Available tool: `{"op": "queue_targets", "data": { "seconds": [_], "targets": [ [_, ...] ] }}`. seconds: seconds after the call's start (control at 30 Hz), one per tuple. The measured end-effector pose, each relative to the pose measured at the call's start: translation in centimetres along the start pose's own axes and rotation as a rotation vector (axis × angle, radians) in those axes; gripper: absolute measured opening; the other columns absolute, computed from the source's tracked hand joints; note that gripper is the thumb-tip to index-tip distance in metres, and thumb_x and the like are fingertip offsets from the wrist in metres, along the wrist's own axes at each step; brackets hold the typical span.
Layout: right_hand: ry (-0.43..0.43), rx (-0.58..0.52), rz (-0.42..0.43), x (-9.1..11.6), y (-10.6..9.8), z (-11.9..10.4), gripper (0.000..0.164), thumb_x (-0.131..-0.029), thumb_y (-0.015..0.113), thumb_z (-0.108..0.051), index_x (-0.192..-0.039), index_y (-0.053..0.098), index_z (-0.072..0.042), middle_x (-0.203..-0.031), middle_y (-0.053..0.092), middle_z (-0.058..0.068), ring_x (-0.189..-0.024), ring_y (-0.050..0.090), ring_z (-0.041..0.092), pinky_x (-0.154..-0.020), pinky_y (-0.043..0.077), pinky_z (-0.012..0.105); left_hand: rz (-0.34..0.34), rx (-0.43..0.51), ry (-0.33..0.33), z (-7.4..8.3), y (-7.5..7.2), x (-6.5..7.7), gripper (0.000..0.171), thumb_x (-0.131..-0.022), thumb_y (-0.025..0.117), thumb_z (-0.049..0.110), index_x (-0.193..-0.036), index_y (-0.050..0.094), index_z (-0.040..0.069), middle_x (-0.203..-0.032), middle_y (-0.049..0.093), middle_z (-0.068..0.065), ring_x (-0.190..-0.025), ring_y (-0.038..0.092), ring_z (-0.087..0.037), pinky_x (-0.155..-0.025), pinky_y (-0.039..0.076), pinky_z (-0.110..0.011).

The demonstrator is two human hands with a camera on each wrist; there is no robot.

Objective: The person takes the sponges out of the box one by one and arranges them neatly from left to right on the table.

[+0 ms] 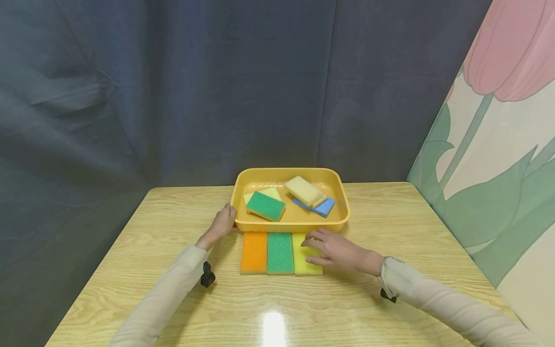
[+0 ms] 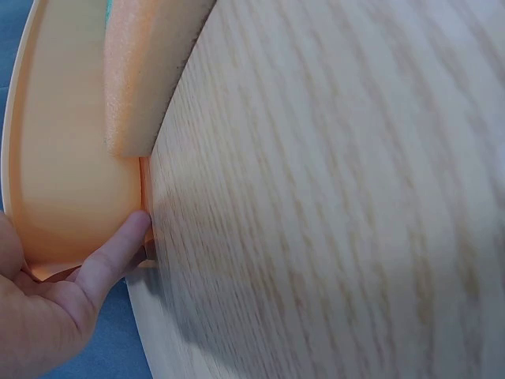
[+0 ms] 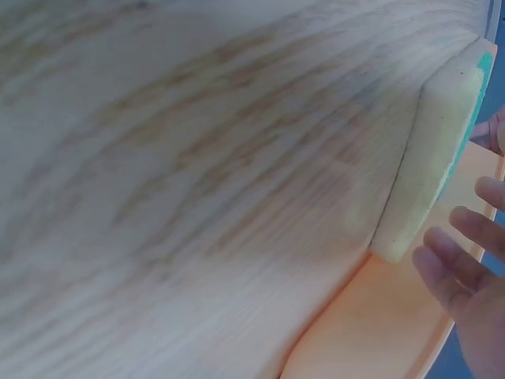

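Observation:
A yellow plastic tray (image 1: 295, 227) stands at the back of the table. My left hand (image 1: 223, 221) grips its left front corner, fingers at the rim; in the left wrist view a straight digit (image 2: 122, 241) lies low along the tray wall. In front of the tray, side by side, lie an orange sponge (image 1: 253, 254), a green sponge (image 1: 280, 254) and a yellow sponge (image 1: 307, 265). Over the yellow one is my right hand (image 1: 336, 249), fingers spread and slightly bent, with nothing in them. In the right wrist view its fingertips (image 3: 438, 237) overlap the sponge's end.
Inside the tray are a green sponge (image 1: 266, 206) over a pale yellow one (image 1: 271, 193), and cream sponges (image 1: 303, 190) on a blue sponge (image 1: 326, 207). A dark curtain (image 1: 243, 86) hangs behind the wooden table (image 1: 182, 308); a flower-patterned wall (image 1: 498, 193) stands at right.

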State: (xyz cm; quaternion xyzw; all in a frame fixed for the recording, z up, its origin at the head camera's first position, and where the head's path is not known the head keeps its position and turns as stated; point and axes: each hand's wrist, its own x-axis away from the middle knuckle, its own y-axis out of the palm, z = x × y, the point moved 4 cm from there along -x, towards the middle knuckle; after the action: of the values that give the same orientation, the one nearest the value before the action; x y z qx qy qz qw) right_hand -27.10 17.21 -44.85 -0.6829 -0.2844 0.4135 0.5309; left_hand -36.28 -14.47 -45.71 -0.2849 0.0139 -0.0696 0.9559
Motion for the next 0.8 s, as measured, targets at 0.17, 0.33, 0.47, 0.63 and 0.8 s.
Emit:
{"op": "queue_targets", "data": {
  "seconds": [0.17, 0.33, 0.47, 0.63, 0.8],
  "targets": [
    [-0.038, -0.011, 0.146, -0.5, -1.0, -0.1, 0.026, -0.098, 0.064, -0.029, -0.111, 0.068, -0.008, -0.106, 0.060, -0.001, -0.095, 0.058, 0.014, -0.080, 0.054, 0.032, 0.003, -0.017, 0.001, 0.0, 0.0, -0.1, 0.045, -0.108, 0.022, 0.015, -0.136, 0.035, -0.017, -0.113, 0.053, -0.034, -0.093, 0.065, -0.039, -0.069, 0.062, -0.036],
    [-0.033, 0.071, 0.291, -0.9, -1.9, 0.2, 0.017, -0.090, 0.073, -0.022, -0.100, 0.071, -0.008, -0.094, 0.062, -0.001, -0.083, 0.058, 0.016, -0.072, 0.052, 0.035, 0.001, -0.031, 0.001, 0.1, -0.1, 0.0, 0.045, -0.108, 0.022, 0.015, -0.136, 0.035, -0.017, -0.113, 0.053, -0.034, -0.092, 0.065, -0.038, -0.068, 0.062, -0.037],
    [-0.009, 0.090, 0.343, -1.3, -2.5, 0.6, 0.016, -0.088, 0.075, -0.018, -0.098, 0.071, -0.007, -0.092, 0.063, 0.001, -0.083, 0.058, 0.018, -0.071, 0.052, 0.035, -0.006, -0.021, -0.001, 0.3, -0.1, 0.2, 0.043, -0.108, 0.022, 0.015, -0.132, 0.038, -0.017, -0.108, 0.054, -0.032, -0.090, 0.065, -0.038, -0.069, 0.062, -0.038],
    [0.007, 0.118, 0.377, -2.4, -3.3, 1.3, 0.014, -0.088, 0.076, -0.014, -0.097, 0.069, -0.006, -0.093, 0.064, 0.004, -0.086, 0.058, 0.023, -0.074, 0.052, 0.036, -0.005, -0.001, 0.001, 0.6, -0.2, 0.6, 0.041, -0.108, 0.023, 0.014, -0.130, 0.039, -0.016, -0.107, 0.055, -0.032, -0.090, 0.065, -0.038, -0.071, 0.062, -0.040],
    [0.026, 0.150, 0.417, -3.6, -3.8, 2.1, 0.014, -0.087, 0.076, -0.014, -0.095, 0.068, -0.005, -0.092, 0.062, 0.006, -0.080, 0.053, 0.023, -0.067, 0.049, 0.034, 0.000, -0.015, 0.008, 0.7, -0.2, 0.6, 0.043, -0.108, 0.023, 0.016, -0.132, 0.038, -0.017, -0.108, 0.054, -0.032, -0.091, 0.065, -0.038, -0.070, 0.062, -0.040]
  ]
}}
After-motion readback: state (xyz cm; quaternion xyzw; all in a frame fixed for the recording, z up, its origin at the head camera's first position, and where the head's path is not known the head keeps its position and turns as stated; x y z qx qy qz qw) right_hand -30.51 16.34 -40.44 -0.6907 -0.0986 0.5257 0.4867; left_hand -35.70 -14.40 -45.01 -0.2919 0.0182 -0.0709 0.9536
